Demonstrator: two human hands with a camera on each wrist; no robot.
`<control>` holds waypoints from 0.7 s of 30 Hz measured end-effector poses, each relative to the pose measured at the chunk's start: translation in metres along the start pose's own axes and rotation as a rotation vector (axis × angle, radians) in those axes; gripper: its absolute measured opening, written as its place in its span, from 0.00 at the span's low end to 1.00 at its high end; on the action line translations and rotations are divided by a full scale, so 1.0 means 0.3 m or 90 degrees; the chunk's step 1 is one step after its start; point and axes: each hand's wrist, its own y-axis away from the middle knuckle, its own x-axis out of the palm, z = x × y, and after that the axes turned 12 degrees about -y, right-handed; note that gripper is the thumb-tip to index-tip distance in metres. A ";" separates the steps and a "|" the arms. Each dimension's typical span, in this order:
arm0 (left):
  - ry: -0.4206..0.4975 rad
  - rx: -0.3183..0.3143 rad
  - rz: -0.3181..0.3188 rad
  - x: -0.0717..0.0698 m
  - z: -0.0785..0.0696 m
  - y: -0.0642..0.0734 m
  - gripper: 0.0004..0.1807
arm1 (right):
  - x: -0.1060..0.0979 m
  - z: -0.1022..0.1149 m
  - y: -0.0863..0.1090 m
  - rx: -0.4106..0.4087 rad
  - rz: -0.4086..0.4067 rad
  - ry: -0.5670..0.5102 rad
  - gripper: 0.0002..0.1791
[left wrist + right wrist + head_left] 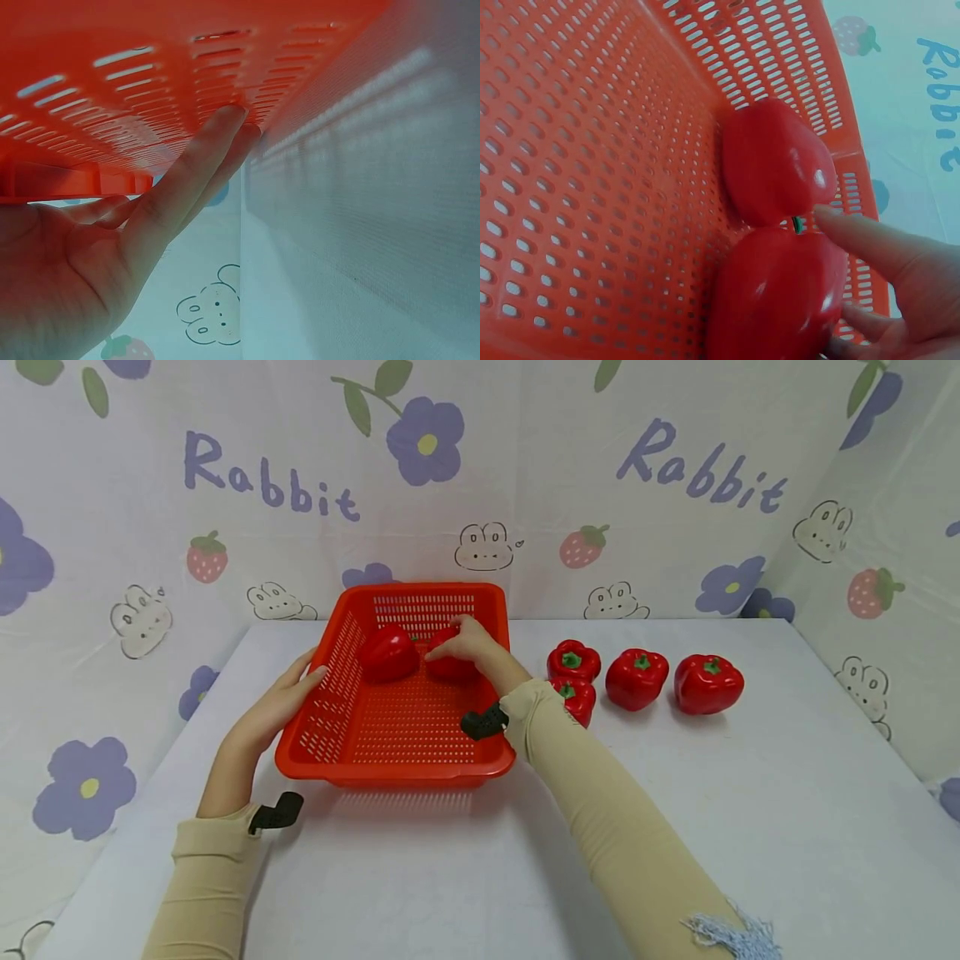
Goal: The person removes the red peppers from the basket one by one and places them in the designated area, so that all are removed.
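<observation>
A red-orange plastic basket (405,718) with slotted walls stands on the table. Against its outer left wall rests my left hand (288,693); in the left wrist view the long fingers (191,176) reach straight along the wall below the rim. Inside, two red bell peppers lie side by side near the back: the left pepper (388,653) and the right pepper (450,667). My right hand (474,643) holds the right pepper from above. The right wrist view shows the thumb (862,232) by its green stem and other fingers partly hidden behind it.
Right of the basket several more red bell peppers sit on the white table (735,827), among them a middle pepper (637,679) and a far-right pepper (708,684). My right sleeve (592,785) partly covers a nearer pepper (579,700). A printed cloth (540,468) hangs behind.
</observation>
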 end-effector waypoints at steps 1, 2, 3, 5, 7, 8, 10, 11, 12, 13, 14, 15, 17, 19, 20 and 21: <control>0.000 0.000 0.000 0.000 0.000 0.000 0.35 | 0.000 -0.001 -0.001 0.001 0.005 0.014 0.49; -0.001 0.000 -0.001 0.000 0.000 -0.001 0.35 | 0.000 -0.001 -0.001 0.004 0.010 0.029 0.49; -0.002 0.000 -0.001 0.000 0.000 -0.001 0.35 | 0.000 -0.001 -0.002 0.005 0.015 0.043 0.49; -0.005 0.001 -0.001 0.000 0.001 -0.003 0.36 | 0.000 0.000 -0.002 0.008 0.027 0.074 0.48; -0.007 0.002 -0.002 0.000 0.001 -0.005 0.36 | 0.000 0.001 0.000 0.010 0.034 0.102 0.47; -0.009 0.002 -0.003 0.000 0.002 -0.005 0.36 | 0.001 0.001 -0.001 0.011 0.035 0.114 0.46; -0.011 0.002 -0.003 0.000 0.002 -0.006 0.36 | 0.002 0.002 0.003 0.011 0.036 0.128 0.45; -0.012 0.001 -0.004 -0.001 0.002 -0.006 0.36 | 0.002 0.002 0.005 0.011 0.036 0.136 0.44; -0.013 0.001 -0.005 -0.001 0.002 -0.007 0.36 | 0.003 0.002 0.007 0.009 0.037 0.143 0.44; -0.012 0.002 -0.005 -0.001 0.003 -0.007 0.36 | 0.003 0.003 0.008 0.006 0.039 0.153 0.44; -0.012 0.002 -0.006 -0.001 0.004 -0.007 0.36 | 0.004 0.003 0.010 0.004 0.043 0.161 0.45; -0.012 0.001 -0.006 -0.001 0.005 -0.007 0.36 | 0.004 0.004 0.012 0.001 0.048 0.166 0.45; -0.011 0.001 -0.007 -0.001 0.007 -0.008 0.35 | 0.004 0.003 0.014 -0.004 0.058 0.172 0.45; -0.008 0.001 -0.006 0.000 0.010 -0.009 0.35 | 0.004 0.002 0.016 -0.007 0.065 0.160 0.44; -0.008 0.001 -0.005 0.000 0.010 -0.009 0.35 | 0.004 0.001 0.017 -0.007 0.066 0.147 0.43; -0.006 0.001 -0.005 0.000 0.011 -0.009 0.35 | 0.003 0.000 0.017 -0.009 0.065 0.132 0.42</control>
